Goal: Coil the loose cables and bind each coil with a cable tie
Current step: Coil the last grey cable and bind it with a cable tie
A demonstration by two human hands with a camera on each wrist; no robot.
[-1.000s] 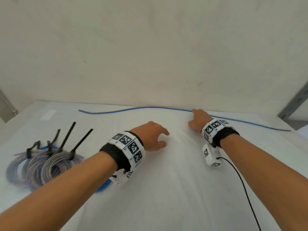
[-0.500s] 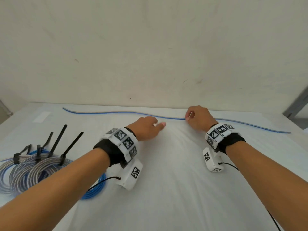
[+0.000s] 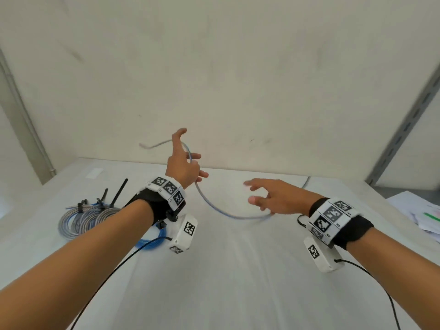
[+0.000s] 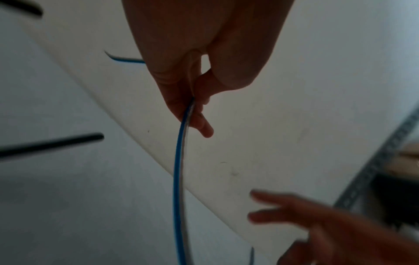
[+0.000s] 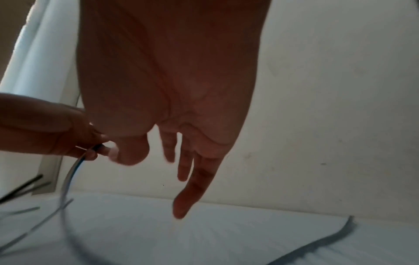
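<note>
A loose blue cable hangs in a sagging arc from my left hand, which is raised above the white table. That hand pinches the blue cable near one end, and the short free end sticks out to the left. My right hand hovers just above the arc with its fingers spread and nothing in them. Beyond the right hand the blue cable lies on the table towards the back right.
Several bound coils with black cable ties lie at the left, beside a blue coil. Papers sit at the right edge. A slotted metal rail leans at the back right. The wall stands close behind.
My left hand has taken the cable near its end and lifted it off the table. My right hand has let go of it, opened and drawn back towards me.
</note>
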